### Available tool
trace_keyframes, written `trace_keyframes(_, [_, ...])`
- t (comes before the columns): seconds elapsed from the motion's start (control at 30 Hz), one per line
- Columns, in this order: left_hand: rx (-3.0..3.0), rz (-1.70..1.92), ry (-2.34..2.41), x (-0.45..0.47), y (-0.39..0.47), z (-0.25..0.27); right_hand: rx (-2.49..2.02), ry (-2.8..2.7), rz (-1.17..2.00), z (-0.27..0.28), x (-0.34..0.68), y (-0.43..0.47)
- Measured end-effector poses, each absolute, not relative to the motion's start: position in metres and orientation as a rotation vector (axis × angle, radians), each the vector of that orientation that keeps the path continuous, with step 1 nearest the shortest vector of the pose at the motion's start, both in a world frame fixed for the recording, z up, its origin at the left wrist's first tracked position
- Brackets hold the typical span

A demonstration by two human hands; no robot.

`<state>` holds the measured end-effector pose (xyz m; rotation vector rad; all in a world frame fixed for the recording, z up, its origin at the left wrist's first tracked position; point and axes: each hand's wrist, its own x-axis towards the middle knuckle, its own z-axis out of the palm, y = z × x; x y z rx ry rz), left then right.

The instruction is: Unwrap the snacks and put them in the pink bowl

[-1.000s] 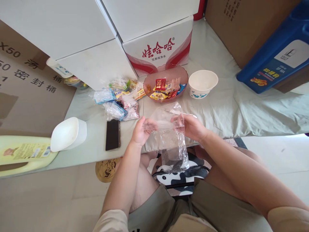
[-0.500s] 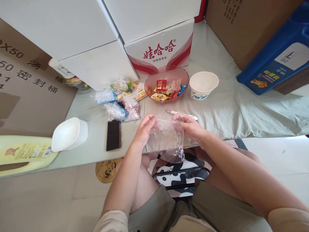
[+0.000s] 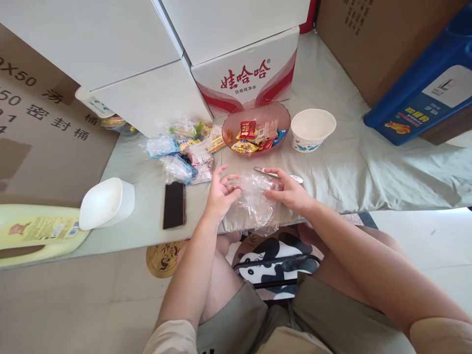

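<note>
A clear, crinkled plastic bag (image 3: 257, 206) hangs between my hands at the table's front edge. My left hand (image 3: 220, 195) pinches the bag's left side between thumb and fingertips, with another finger raised. On the opposite side, my right hand (image 3: 291, 192) grips it with the thumb in front; some fingertips are behind the film. Under and behind the right fingers lies a slim white pen-like tool (image 3: 296, 179), partly covered. Beyond the hands, a pink glass bowl (image 3: 230, 118) holds several small snack packets. A white paper bowl (image 3: 313, 130) stands to its right.
Several wrapped snacks (image 3: 184, 152) lie in a heap at left, above a black phone (image 3: 174, 205). A white square tub (image 3: 127, 201) and a yellow jug (image 3: 37, 231) stand further left. White cartons (image 3: 247, 73) back the table; a blue jug (image 3: 416, 98) leans right.
The bag has been drawn up and bunched, so its lower end hangs higher. My left fingers have spread more, and my right thumb has shifted across the film.
</note>
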<state>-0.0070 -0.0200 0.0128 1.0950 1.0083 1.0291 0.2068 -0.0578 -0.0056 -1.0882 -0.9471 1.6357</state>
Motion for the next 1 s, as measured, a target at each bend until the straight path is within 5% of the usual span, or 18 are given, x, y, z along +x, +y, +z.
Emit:
trace_keyframes(0.23, [0.824,0.585,0.823,-0.006,-0.022,0.014,-1.037,-1.051,1.520,-0.002,0.207,-0.061])
trace_keyframes(0.53, [0.871,0.845,0.991,0.011,-0.027,0.012,-0.979,-0.915,1.743,-0.012,0.199,-0.056])
trace_keyframes(0.8, [0.977,0.503,1.081,-0.008,-0.021,0.013,-1.205,-1.234,1.506,-0.005,0.211,-0.057])
trace_keyframes(1.0, [0.820,0.846,0.934,-0.010,-0.017,0.023,-0.857,-0.849,1.659,0.010,0.212,-0.060])
